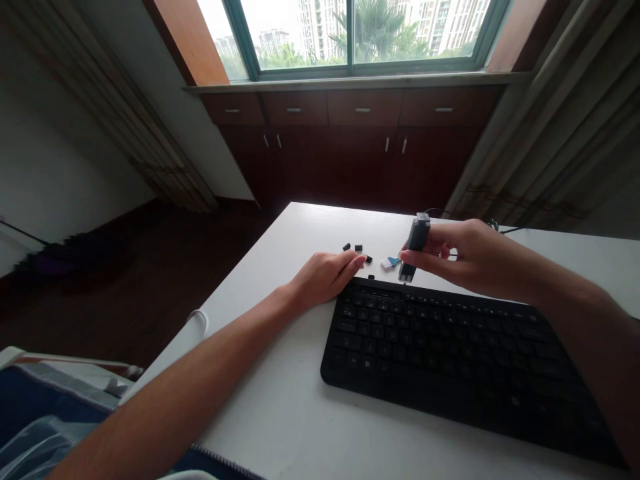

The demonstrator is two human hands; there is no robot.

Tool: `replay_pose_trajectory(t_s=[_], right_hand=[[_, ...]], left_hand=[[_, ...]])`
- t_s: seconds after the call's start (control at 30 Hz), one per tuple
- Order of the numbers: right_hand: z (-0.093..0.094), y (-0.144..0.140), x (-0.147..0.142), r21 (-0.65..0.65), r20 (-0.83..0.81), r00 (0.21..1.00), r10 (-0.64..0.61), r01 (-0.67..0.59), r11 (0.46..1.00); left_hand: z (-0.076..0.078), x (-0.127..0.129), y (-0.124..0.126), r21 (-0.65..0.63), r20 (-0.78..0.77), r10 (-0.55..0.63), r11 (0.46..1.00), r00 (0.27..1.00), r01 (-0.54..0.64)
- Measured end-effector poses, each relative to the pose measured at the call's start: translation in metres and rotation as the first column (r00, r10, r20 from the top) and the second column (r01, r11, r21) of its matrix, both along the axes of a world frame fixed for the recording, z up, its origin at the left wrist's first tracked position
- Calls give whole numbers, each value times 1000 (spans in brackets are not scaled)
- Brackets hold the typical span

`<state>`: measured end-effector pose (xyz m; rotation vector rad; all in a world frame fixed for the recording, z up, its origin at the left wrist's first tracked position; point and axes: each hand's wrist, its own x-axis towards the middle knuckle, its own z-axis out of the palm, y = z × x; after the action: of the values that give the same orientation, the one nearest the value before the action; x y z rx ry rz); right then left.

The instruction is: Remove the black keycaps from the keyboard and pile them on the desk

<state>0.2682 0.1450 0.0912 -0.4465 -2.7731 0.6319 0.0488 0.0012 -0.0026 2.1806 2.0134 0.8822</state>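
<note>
A black keyboard (430, 347) lies aslant on the white table. My left hand (330, 273) rests at its upper left corner, fingers curled together; what they may hold is hidden. Just beyond the fingertips are several small black pieces that look like keycaps (359, 247), one of them touching or nearly touching the fingers. Above the keyboard's back edge, my right hand (460, 257) grips a dark grey, block-shaped cleaning tool (415, 247) with pale ends, held upright and tilted. Beside that tool lies a small blue brush (390, 263) with white bristles.
The white table (260, 373) has its far left corner (293, 204) near a dark floor. A thin black cable (510, 230) runs behind my right hand. Blue fabric (45, 407) and clear plastic are at lower left. Wooden cabinets (330, 153) stand below the window.
</note>
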Motion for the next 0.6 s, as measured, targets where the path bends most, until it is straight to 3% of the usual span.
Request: replay_pose_trajectory(t_s=[0.6], right_hand=[[-10,-7,3,111,71,988,137,-144,983]], left_hand=[[1,-2,3,-118,50,-15,993,999,21]])
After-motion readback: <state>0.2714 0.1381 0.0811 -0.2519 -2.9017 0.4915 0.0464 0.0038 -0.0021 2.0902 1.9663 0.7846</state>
